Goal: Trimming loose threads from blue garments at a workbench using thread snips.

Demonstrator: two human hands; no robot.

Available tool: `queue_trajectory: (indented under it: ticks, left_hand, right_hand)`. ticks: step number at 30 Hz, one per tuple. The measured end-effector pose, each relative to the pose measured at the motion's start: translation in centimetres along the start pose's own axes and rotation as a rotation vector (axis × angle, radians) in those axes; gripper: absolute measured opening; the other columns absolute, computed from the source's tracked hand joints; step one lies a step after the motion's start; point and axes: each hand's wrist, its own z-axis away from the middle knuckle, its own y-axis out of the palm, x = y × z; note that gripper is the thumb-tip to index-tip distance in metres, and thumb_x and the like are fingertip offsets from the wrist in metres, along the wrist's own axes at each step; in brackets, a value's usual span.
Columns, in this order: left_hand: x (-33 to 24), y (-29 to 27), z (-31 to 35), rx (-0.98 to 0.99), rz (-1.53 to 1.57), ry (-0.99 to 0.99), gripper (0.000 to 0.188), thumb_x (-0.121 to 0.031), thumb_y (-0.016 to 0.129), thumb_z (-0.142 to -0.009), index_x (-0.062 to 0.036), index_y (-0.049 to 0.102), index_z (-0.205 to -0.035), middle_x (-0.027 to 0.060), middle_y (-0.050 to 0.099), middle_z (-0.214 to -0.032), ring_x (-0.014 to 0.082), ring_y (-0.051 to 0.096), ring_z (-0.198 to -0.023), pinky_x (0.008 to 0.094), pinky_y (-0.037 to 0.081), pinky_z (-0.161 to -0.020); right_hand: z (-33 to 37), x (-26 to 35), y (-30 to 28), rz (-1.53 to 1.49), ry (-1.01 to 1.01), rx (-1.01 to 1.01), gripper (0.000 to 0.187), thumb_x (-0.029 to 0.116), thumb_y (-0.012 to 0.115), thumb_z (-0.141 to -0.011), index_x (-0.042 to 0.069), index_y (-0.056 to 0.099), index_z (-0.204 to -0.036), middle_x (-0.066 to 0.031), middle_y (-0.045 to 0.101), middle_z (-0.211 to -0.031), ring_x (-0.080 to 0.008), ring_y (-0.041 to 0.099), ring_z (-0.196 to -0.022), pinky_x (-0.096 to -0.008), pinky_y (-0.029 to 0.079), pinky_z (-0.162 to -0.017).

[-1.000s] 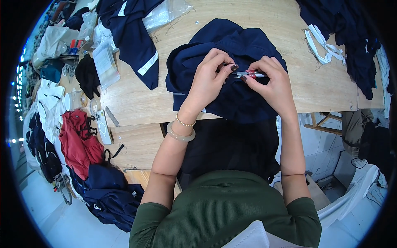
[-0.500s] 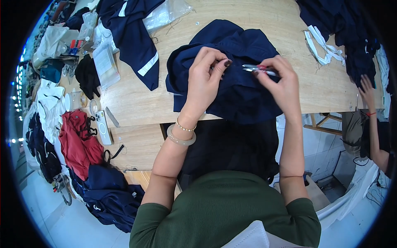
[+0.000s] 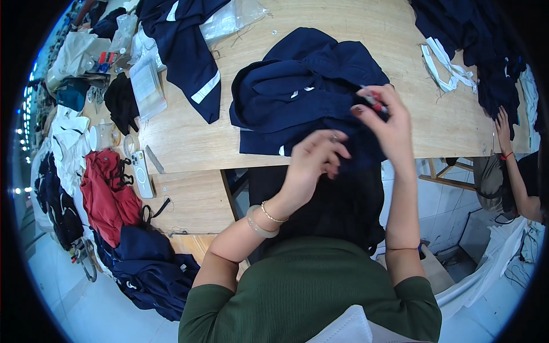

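A dark navy garment [image 3: 274, 91] lies bunched on the table before me, with small white tags at its middle. My right hand [image 3: 389, 114] is closed round thread snips [image 3: 374, 100] with red on the handle, their blades blurred and partly hidden by the fingers. It hovers over the garment's right side. Lower and closer to me, my left hand [image 3: 314, 160] is above the garment's near edge, its fingers loosely bent and apart, somewhat smeared by motion. Nothing shows in it.
Another navy garment [image 3: 191, 57] with white bands lies at the back left by clear plastic bags [image 3: 234, 20]. White strips [image 3: 449, 68] and dark clothing [image 3: 486, 40] are at the right, where another person's hand [image 3: 503, 131] rests. A phone [image 3: 142, 174] and red cloth [image 3: 108, 194] sit left.
My left hand has left the garment's middle and moved right and toward me, its fingers loosening. The right hand has shifted slightly, turning the snips upward. White tags on the garment have come into view.
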Motion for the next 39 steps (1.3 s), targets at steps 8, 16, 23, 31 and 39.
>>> queue_trajectory:
  ticks: [8, 16, 23, 31, 39]
  left_hand:
    - [-0.6, -1.9, -2.7, -0.193, 0.421, -0.110, 0.031, -0.038, 0.054, -0.099, -0.0095, 0.057, -0.088, -0.0005, 0.058, -0.076, 0.0042, 0.033, -0.048, 0.0207, 0.024, -0.045]
    - [-1.6, -0.5, -2.0, -0.290, 0.407, -0.082, 0.022, -0.032, 0.063, -0.095, -0.0108, 0.060, -0.090, -0.0018, 0.058, -0.084, 0.0081, 0.053, -0.074, 0.0241, 0.041, -0.067]
    - [-1.6, -0.5, -2.1, -0.235, 0.344, -0.008, 0.021, -0.029, 0.064, -0.095, -0.0080, 0.066, -0.097, 0.0014, 0.066, -0.096, 0.0121, 0.061, -0.093, 0.0286, 0.047, -0.083]
    - [-0.9, -0.5, -2.1, -0.304, 0.254, 0.120, 0.019, -0.020, 0.063, -0.096, -0.0016, 0.069, -0.094, 0.0046, 0.069, -0.093, 0.0106, 0.064, -0.083, 0.0286, 0.053, -0.084]
    - [-1.7, -0.8, -2.1, -0.248, 0.305, 0.098, 0.019, -0.019, 0.064, -0.095, -0.0016, 0.068, -0.092, 0.0050, 0.068, -0.093, 0.0143, 0.065, -0.087, 0.0298, 0.055, -0.084]
  right_hand:
    - [0.8, 0.6, 7.2, 0.210, -0.186, -0.193, 0.016, -0.005, 0.068, -0.069, 0.001, 0.065, -0.084, -0.0083, 0.058, -0.079, -0.0270, 0.057, -0.078, -0.0349, 0.046, -0.064]
    - [0.5, 0.1, 2.3, -0.489, 0.343, -0.148, 0.013, 0.012, 0.061, -0.094, 0.002, 0.066, -0.089, 0.0029, 0.062, -0.081, -0.0032, 0.052, -0.075, -0.0173, 0.041, -0.071]
    - [1.1, 0.9, 3.6, -0.157, 0.046, -0.162, 0.016, 0.004, 0.072, -0.082, 0.001, 0.064, -0.095, -0.0033, 0.059, -0.083, -0.0126, 0.058, -0.075, -0.0231, 0.045, -0.069]
    - [1.3, 1.2, 7.0, 0.088, -0.157, -0.224, 0.009, 0.002, 0.068, -0.080, 0.000, 0.062, -0.087, -0.0057, 0.057, -0.077, -0.0180, 0.055, -0.069, -0.0292, 0.043, -0.059]
    - [0.0, 0.8, 0.6, -0.889, 0.454, 0.056, 0.015, 0.019, 0.061, -0.095, 0.004, 0.061, -0.093, 0.0044, 0.049, -0.074, -0.0022, 0.036, -0.059, -0.0197, 0.027, -0.052]
